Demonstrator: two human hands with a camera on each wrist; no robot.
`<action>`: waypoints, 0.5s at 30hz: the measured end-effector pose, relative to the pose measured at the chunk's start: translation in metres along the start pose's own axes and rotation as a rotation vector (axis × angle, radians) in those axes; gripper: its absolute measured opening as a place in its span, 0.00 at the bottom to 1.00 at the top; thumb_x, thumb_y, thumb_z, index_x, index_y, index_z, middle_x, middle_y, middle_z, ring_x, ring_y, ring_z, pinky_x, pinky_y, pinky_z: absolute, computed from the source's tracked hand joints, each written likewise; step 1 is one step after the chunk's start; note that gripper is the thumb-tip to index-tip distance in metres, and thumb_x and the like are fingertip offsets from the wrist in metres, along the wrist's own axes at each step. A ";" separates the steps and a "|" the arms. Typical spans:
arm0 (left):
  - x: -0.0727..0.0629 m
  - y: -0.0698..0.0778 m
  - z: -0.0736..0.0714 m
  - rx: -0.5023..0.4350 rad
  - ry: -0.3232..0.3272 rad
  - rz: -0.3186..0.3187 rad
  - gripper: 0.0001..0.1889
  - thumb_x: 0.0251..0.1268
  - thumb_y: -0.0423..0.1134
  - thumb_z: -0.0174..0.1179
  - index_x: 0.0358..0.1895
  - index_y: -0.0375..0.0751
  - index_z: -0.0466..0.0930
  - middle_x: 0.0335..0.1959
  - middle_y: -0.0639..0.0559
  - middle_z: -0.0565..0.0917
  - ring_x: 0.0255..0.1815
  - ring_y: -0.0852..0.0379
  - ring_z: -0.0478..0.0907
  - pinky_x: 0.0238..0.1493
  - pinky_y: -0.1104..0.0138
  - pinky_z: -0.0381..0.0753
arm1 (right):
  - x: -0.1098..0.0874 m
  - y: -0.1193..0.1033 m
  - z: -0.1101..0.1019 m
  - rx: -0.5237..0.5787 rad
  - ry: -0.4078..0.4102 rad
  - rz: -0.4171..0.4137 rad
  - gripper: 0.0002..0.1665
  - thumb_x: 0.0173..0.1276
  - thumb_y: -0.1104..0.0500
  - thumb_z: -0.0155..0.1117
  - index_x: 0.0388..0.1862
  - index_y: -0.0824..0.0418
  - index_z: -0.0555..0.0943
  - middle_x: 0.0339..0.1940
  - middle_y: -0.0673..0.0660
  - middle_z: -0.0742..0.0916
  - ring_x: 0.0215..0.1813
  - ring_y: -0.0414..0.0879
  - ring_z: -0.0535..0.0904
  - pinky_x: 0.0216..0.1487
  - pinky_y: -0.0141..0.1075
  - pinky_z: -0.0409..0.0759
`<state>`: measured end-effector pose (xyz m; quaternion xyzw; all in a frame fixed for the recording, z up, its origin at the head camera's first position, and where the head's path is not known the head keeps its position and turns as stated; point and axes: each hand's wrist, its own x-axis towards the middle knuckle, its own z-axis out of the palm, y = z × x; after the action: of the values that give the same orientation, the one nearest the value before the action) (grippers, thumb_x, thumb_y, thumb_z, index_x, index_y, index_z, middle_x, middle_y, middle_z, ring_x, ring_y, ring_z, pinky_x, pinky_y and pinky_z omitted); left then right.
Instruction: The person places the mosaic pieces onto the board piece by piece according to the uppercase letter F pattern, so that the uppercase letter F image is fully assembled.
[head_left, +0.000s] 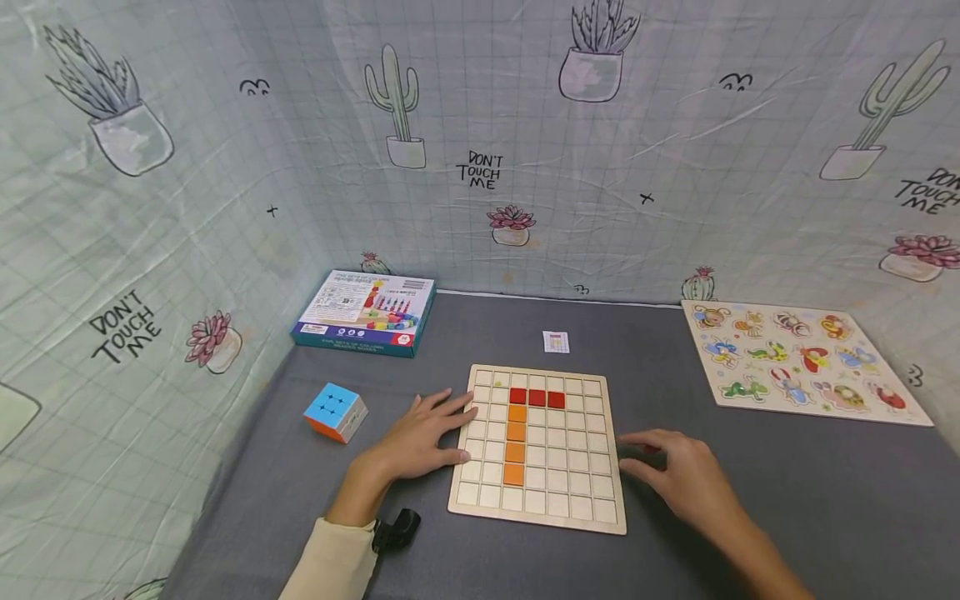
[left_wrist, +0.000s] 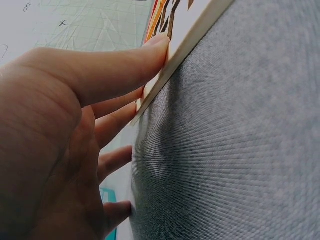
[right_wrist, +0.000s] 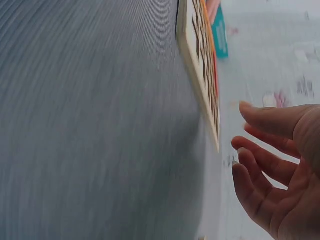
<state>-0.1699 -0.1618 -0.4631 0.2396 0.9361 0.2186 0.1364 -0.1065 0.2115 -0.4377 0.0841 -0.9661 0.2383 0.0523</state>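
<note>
A square wooden grid board [head_left: 547, 502] lies on the grey table. Three red tiles [head_left: 537, 397] form a row near its far side, and a column of several orange tiles [head_left: 515, 432] runs toward me below the leftmost one. My left hand [head_left: 416, 437] rests at the board's left edge with spread fingers; in the left wrist view its thumb [left_wrist: 150, 55] touches the board's rim. Beside the right edge is my right hand [head_left: 686, 475], its fingers loosely bent. The right wrist view shows that hand [right_wrist: 280, 170] with nothing between thumb and fingers, apart from the board [right_wrist: 192, 55].
Behind the board lies a small printed card [head_left: 556, 342]. To the left stand a puzzle cube [head_left: 335, 412] and a flat toy box [head_left: 363, 312]. An insect picture board [head_left: 806, 362] lies at the far right. Patterned cloth [head_left: 450, 217] hangs behind the table.
</note>
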 end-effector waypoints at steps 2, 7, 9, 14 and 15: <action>0.000 0.000 0.001 0.002 0.000 -0.001 0.35 0.67 0.54 0.65 0.76 0.52 0.68 0.83 0.54 0.62 0.85 0.39 0.51 0.80 0.31 0.43 | -0.004 0.010 -0.004 -0.024 0.010 0.013 0.18 0.56 0.53 0.80 0.47 0.50 0.91 0.40 0.50 0.91 0.38 0.42 0.81 0.37 0.38 0.77; 0.000 0.001 0.000 -0.001 0.000 -0.001 0.35 0.67 0.53 0.65 0.76 0.51 0.69 0.83 0.53 0.62 0.85 0.39 0.51 0.80 0.31 0.43 | -0.012 0.032 -0.013 -0.064 0.020 0.042 0.19 0.55 0.54 0.81 0.47 0.52 0.90 0.43 0.57 0.92 0.42 0.52 0.85 0.43 0.48 0.82; 0.000 0.001 0.000 0.001 -0.001 -0.001 0.35 0.67 0.53 0.65 0.76 0.51 0.68 0.83 0.53 0.62 0.85 0.39 0.51 0.80 0.31 0.43 | -0.014 0.039 -0.016 -0.077 0.032 0.041 0.20 0.54 0.54 0.81 0.47 0.54 0.90 0.46 0.60 0.92 0.46 0.59 0.86 0.46 0.56 0.82; 0.000 0.001 0.000 0.007 -0.007 -0.005 0.35 0.67 0.54 0.65 0.76 0.51 0.68 0.83 0.53 0.62 0.85 0.39 0.51 0.80 0.31 0.43 | -0.021 0.058 -0.021 -0.108 0.059 0.057 0.21 0.51 0.55 0.82 0.45 0.57 0.90 0.48 0.65 0.91 0.47 0.64 0.86 0.45 0.61 0.80; 0.000 0.001 0.000 0.006 -0.008 -0.004 0.35 0.68 0.54 0.65 0.76 0.51 0.68 0.83 0.53 0.62 0.85 0.39 0.51 0.80 0.31 0.43 | -0.022 0.061 -0.022 -0.114 0.053 0.070 0.21 0.52 0.54 0.82 0.46 0.57 0.90 0.49 0.65 0.91 0.48 0.65 0.86 0.45 0.61 0.80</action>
<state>-0.1697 -0.1615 -0.4624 0.2390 0.9366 0.2148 0.1398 -0.0949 0.2777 -0.4491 0.0408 -0.9787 0.1868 0.0741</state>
